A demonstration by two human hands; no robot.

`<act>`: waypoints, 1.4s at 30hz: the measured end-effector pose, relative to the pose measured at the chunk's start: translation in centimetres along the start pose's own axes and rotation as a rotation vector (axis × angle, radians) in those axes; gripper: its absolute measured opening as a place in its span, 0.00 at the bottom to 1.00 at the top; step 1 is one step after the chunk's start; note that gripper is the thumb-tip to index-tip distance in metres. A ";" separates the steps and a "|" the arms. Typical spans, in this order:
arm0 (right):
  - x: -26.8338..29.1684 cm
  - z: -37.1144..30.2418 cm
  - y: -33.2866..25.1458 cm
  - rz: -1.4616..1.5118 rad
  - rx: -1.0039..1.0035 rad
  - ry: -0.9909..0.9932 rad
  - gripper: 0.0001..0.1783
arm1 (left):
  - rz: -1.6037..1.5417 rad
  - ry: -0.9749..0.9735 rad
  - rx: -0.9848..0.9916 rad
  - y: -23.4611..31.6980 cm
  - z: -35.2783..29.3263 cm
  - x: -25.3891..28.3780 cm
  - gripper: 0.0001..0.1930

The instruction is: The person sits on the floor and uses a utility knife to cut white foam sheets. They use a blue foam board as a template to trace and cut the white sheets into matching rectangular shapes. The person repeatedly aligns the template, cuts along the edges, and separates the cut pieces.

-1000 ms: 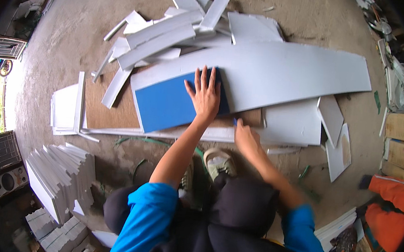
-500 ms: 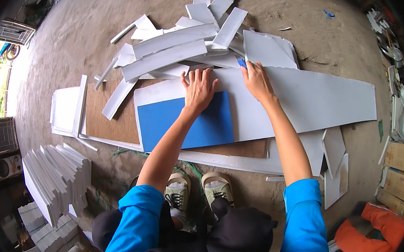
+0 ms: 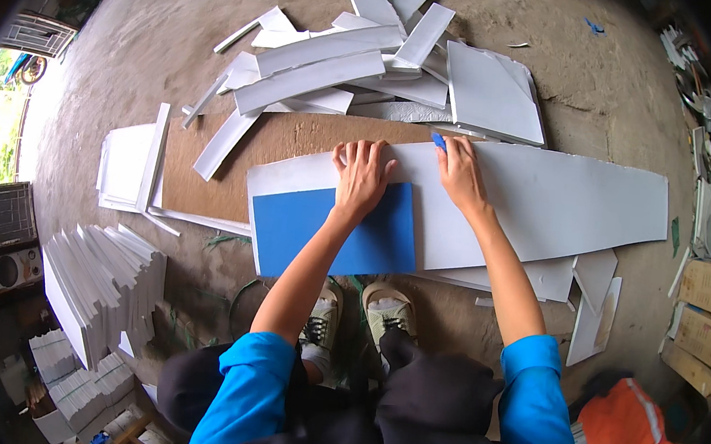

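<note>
A long white foam-like sheet [image 3: 538,197] lies across the pile in front of me, narrowing toward its right end. On its left part rests a flat blue rectangular panel [image 3: 303,234]. The fingers of my left hand [image 3: 362,180] hook over the sheet's far edge, while the palm and thumb press on top by the blue panel. A small blue cutter [image 3: 439,142] pokes out from the closed fingers of my right hand [image 3: 461,171], at the same far edge, right of the panel. Its blade cannot be made out.
Under the sheet lies a brown board [image 3: 207,161]. White offcuts [image 3: 318,73] heap up beyond it. A stack of white panels [image 3: 106,284] stands at the left, near a speaker [image 3: 13,270]. Cardboard boxes [image 3: 702,294] and an orange garment [image 3: 630,441] are at the right.
The white sheet and the blue panel have come nearer to me with both hands, uncovering brown board behind the sheet and covering the strip in front. My view has shifted slightly.
</note>
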State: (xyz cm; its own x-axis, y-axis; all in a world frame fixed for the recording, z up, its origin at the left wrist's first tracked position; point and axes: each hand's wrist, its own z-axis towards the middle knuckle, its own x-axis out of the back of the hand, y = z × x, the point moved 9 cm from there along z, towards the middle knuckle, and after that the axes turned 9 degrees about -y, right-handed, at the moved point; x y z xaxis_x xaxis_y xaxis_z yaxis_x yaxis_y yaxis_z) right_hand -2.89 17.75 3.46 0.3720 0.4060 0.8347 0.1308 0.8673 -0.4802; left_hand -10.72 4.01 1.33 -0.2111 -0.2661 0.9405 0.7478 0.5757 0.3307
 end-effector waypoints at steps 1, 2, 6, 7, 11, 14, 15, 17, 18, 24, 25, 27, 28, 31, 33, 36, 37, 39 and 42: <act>0.6 -0.2 -0.4 -0.016 0.037 0.065 0.09 | 0.010 0.029 -0.018 0.0 0.0 0.4 0.21; 1.1 -0.5 -0.8 -0.032 0.073 0.130 0.09 | 0.021 0.057 -0.035 0.0 -0.3 0.8 0.21; 0.7 -5.3 0.4 0.306 -0.403 -0.060 0.11 | -0.009 0.243 0.381 -3.8 -5.2 5.7 0.24; -0.3 -7.3 0.6 0.543 -0.538 -0.124 0.12 | 0.019 0.281 0.512 -5.3 -7.5 6.3 0.27; -3.6 -11.9 -1.8 0.940 -0.653 -0.128 0.14 | 0.168 0.251 0.983 -13.1 -17.2 5.7 0.34; -3.5 -12.8 -2.9 0.899 -0.625 -0.080 0.14 | 0.073 0.122 1.047 -14.4 -19.1 4.9 0.37; -3.6 -12.9 -2.8 0.912 -0.630 -0.062 0.14 | 0.057 0.078 1.071 -14.3 -19.1 4.8 0.38; -3.6 -13.0 -2.7 0.935 -0.641 -0.024 0.14 | 0.083 0.053 1.063 -13.8 -18.7 4.5 0.40; -3.6 -12.9 -2.6 0.950 -0.645 -0.015 0.14 | 0.059 0.065 1.062 -13.9 -18.5 4.4 0.41; -3.5 -10.1 -2.2 1.036 -0.565 0.042 0.14 | -0.026 0.142 0.995 -16.0 -15.5 4.7 0.48; -3.5 -9.5 -2.1 1.055 -0.547 0.050 0.14 | -0.006 0.159 0.976 -16.4 -14.8 4.8 0.50; -3.5 -8.7 -1.7 1.064 -0.513 0.057 0.14 | -0.018 0.160 0.969 -16.8 -13.9 4.7 0.51; -3.6 -8.5 -1.5 1.074 -0.513 0.059 0.14 | -0.026 0.160 0.963 -16.8 -13.4 4.6 0.52; -3.9 -8.5 -1.2 1.100 -0.511 0.067 0.14 | -0.004 0.170 0.972 -17.1 -13.0 4.6 0.54; -4.1 -8.6 -1.2 1.107 -0.504 0.079 0.14 | -0.006 0.175 0.984 -17.1 -13.0 4.4 0.54; -3.7 -8.8 -1.0 1.015 -0.472 0.108 0.14 | -0.034 0.171 0.996 -17.0 -13.0 4.2 0.54; -3.8 -8.8 -1.0 1.009 -0.466 0.115 0.14 | -0.033 0.175 0.996 -16.9 -12.9 4.2 0.54; -3.9 -8.8 -1.0 0.997 -0.452 0.126 0.14 | -0.031 0.185 1.000 -16.8 -12.8 4.2 0.55; -3.8 -8.7 -0.9 0.965 -0.445 0.121 0.14 | -0.017 0.180 1.022 -16.9 -12.6 4.2 0.55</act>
State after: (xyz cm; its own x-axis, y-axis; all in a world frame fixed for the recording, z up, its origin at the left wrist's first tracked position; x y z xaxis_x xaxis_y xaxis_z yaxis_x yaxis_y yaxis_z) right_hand 3.52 12.89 -1.65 0.5826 0.8123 0.0283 0.0464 0.0015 -0.9989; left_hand -16.31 -16.58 -1.27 -0.0564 -0.3437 0.9374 -0.1632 0.9294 0.3310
